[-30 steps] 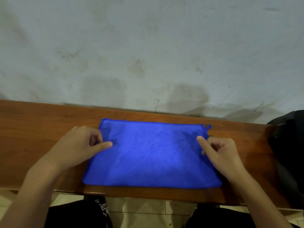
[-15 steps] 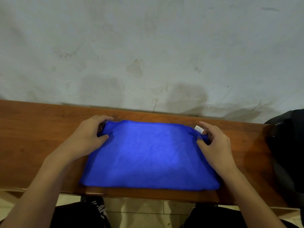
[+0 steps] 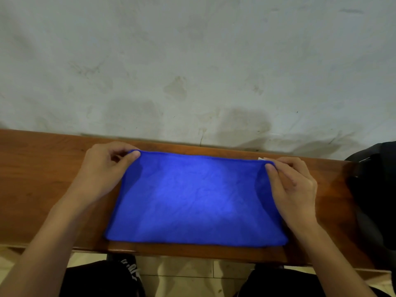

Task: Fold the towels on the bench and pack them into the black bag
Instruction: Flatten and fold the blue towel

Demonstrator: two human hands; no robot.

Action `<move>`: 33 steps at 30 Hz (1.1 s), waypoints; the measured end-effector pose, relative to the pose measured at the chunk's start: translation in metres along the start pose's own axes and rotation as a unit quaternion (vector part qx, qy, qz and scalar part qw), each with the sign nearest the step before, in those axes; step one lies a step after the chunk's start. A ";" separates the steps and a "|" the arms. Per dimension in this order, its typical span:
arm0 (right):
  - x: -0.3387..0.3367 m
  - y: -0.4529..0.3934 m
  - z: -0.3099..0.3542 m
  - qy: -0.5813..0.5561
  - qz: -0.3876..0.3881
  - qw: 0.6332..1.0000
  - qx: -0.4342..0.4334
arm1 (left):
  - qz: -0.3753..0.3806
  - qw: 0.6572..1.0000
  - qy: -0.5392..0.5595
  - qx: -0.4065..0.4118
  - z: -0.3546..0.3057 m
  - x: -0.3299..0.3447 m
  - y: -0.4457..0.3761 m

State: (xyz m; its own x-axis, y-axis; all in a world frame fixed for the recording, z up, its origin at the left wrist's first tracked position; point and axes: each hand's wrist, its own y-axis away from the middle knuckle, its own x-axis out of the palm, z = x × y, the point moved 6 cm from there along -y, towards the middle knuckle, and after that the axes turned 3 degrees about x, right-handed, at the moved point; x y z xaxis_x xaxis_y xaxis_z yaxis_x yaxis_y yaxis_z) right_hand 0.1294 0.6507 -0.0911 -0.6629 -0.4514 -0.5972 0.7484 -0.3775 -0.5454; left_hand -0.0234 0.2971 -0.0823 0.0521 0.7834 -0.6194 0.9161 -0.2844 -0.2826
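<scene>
towels: 1 blue
bags: 1 blk, rt edge, partly out of view
benches: 1
hands: 2, L + R

1. Light was dim and even; the stained wall looked grey
2. A bright patch glared at the middle of the blue towel
3. Soft shadows lay on the bench beside both hands
4. The black bag at right was lost in darkness
5. Edges curved and blurred slightly
</scene>
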 end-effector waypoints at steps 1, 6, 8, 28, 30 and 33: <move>-0.001 0.000 0.001 -0.012 -0.004 1.000 -0.003 | 0.018 1.000 0.013 -0.010 0.003 0.002 0.001; -0.005 0.002 0.007 0.012 -0.052 0.999 -0.005 | 0.112 0.993 0.012 -0.033 0.018 0.013 0.004; -0.006 0.002 0.005 0.016 -0.060 0.998 0.010 | 0.135 0.990 0.007 -0.040 0.022 0.015 0.005; 0.020 0.008 -0.022 0.113 0.155 0.964 0.185 | 0.126 0.982 -0.110 -0.082 0.021 0.013 0.008; 0.018 0.007 -0.022 0.109 0.150 0.964 0.191 | 0.126 0.981 -0.118 -0.088 0.020 0.012 0.007; 0.017 0.006 -0.023 0.125 0.163 0.956 0.208 | 0.119 0.981 -0.121 -0.094 0.018 0.013 0.007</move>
State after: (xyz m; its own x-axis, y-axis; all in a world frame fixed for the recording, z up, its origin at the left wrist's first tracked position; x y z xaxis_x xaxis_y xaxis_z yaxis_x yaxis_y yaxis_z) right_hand 0.1222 0.6587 -0.1183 -0.3381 -0.4126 -0.8459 0.8253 -0.5620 -0.0557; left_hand -0.0233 0.2951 -0.1053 0.1986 0.5467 -0.8134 0.9476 -0.3190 0.0169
